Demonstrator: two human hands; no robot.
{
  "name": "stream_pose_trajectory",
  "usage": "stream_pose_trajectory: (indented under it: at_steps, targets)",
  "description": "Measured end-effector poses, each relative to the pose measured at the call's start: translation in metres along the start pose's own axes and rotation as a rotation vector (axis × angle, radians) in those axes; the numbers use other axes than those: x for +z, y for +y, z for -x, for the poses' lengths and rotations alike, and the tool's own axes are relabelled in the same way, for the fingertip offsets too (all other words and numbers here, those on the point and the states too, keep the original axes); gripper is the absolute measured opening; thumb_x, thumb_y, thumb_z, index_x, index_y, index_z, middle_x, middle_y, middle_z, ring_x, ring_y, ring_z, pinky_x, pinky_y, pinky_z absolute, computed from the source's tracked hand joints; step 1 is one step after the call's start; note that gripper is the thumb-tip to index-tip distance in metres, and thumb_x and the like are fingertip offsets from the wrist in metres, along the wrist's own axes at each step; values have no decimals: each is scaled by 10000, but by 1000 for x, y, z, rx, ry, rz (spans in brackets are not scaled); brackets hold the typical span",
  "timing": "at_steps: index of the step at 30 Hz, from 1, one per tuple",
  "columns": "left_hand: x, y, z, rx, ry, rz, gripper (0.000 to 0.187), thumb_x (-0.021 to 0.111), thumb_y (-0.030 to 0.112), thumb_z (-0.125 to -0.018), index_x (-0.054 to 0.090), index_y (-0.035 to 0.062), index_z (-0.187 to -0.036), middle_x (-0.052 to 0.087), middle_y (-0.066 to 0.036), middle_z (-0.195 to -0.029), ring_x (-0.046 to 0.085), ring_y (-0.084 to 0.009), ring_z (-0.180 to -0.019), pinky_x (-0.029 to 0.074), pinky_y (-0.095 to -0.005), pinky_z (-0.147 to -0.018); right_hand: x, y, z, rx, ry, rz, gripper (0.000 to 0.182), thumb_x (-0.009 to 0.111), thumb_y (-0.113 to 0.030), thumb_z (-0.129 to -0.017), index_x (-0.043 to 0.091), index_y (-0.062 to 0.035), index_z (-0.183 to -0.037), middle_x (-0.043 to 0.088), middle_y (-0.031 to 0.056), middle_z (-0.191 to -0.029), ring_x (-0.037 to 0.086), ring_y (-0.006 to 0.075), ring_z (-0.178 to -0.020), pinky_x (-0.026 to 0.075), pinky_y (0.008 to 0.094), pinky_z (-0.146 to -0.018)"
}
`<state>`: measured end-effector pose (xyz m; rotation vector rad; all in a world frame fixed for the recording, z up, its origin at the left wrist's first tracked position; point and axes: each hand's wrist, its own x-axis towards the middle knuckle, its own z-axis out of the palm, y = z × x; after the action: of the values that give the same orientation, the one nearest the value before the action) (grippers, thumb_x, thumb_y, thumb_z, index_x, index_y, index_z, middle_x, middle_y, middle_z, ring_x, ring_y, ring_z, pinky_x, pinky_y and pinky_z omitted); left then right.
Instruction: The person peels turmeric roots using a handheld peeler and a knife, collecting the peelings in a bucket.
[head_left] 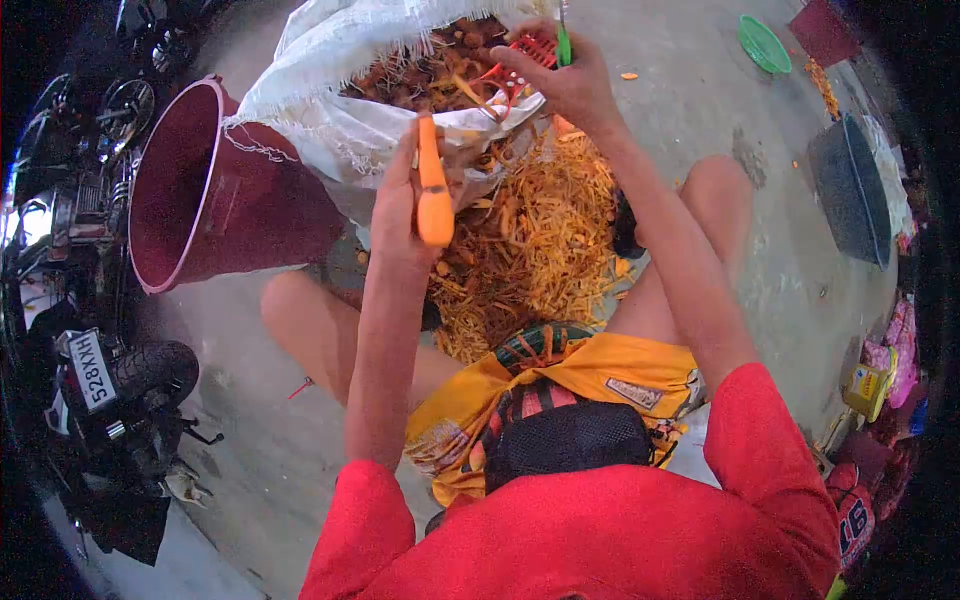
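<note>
My left hand is closed around an orange carrot, held upright with its thick end toward me and a dark band across its middle. At the sack's right rim, my right hand grips a slim green-handled tool, its thin end pointing away; its exact kind is unclear. A red lattice-patterned piece shows beside those fingers. Ahead of both hands lies the white woven sack, its mouth showing brownish roots and scraps. Below, a heap of orange peelings lies between my legs.
A big maroon tub lies tilted left of the sack. Motorbikes, one with a rear wheel, line the left side. At right are a grey tub, a green basket and a dark red container.
</note>
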<state>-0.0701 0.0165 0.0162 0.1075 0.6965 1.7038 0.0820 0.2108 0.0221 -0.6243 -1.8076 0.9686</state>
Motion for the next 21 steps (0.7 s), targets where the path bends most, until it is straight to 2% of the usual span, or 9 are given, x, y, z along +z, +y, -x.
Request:
stream_pose_trajectory:
  at_steps: [3,4,7,8,10,12,19,20,21]
  targets:
    - [-2,-10,4,-71,163,-47,393,559,350,-1041,520,29,-1264,614,-66,-972,629,-174,-910,537,-298,-665,-6,-13,10,-4,-100,53,333,854,-305,-821,723,-69,-1016,715,22,-788,651,81,-740,538,279,-689]
    - [-30,-21,2,-123,38,-137,447,579,363,-1025,479,34,-1311,616,-99,-1052,633,-195,-909,546,-307,-706,-10,-10,10,-7,-107,53,333,854,-305,-821,723,-69,-1016,715,22,-788,651,81,-740,538,279,-689]
    - [-51,-39,-14,-246,69,-352,400,592,276,-1018,493,31,-1319,612,-117,-1132,633,-214,-993,562,-340,-801,-17,-5,8,-35,-144,147,331,844,-298,-827,718,-61,-1021,714,38,-769,646,87,-723,537,287,-677]
    - [-58,-40,-12,75,-60,-733,376,582,108,-1003,494,25,-1359,609,-115,-1184,616,-199,-1090,564,-352,-865,-22,-3,6,-18,-193,199,297,824,-258,-850,716,-49,-1032,715,22,-810,645,73,-761,537,276,-701]
    - [-21,-25,-1,62,-64,-639,387,587,69,-996,501,20,-1370,604,-105,-1213,604,-192,-1119,552,-346,-901,-29,0,17,27,-232,262,264,804,-219,-873,714,-38,-1042,715,7,-851,644,59,-798,538,264,-725]
    - [-18,-21,4,44,-29,-512,405,592,62,-1008,511,26,-1403,611,-76,-1261,599,-166,-1132,516,-328,-971,-25,2,21,9,-277,195,321,803,-290,-843,699,-48,-1026,690,89,-763,654,159,-709,536,336,-697]
    - [-11,-13,6,85,76,-605,366,599,139,-1027,573,39,-1377,653,-35,-1185,615,-110,-1055,508,-270,-882,-12,-15,42,-68,-598,306,301,759,-300,-840,655,-56,-983,682,156,-815,670,335,-753,526,413,-698]
    - [-16,-13,3,129,28,-533,354,611,137,-1021,582,20,-1354,662,-68,-1190,639,-125,-1028,529,-265,-834,-10,-16,45,-69,-618,342,301,765,-271,-858,662,-36,-1017,674,124,-779,642,247,-700,509,367,-680]
    - [-15,-13,2,176,-18,-460,345,622,135,-1015,592,1,-1331,671,-102,-1196,662,-140,-1001,549,-259,-786,-8,-14,48,-65,-615,343,301,765,-271,-858,662,-36,-1017,674,124,-779,642,247,-700,509,367,-680]
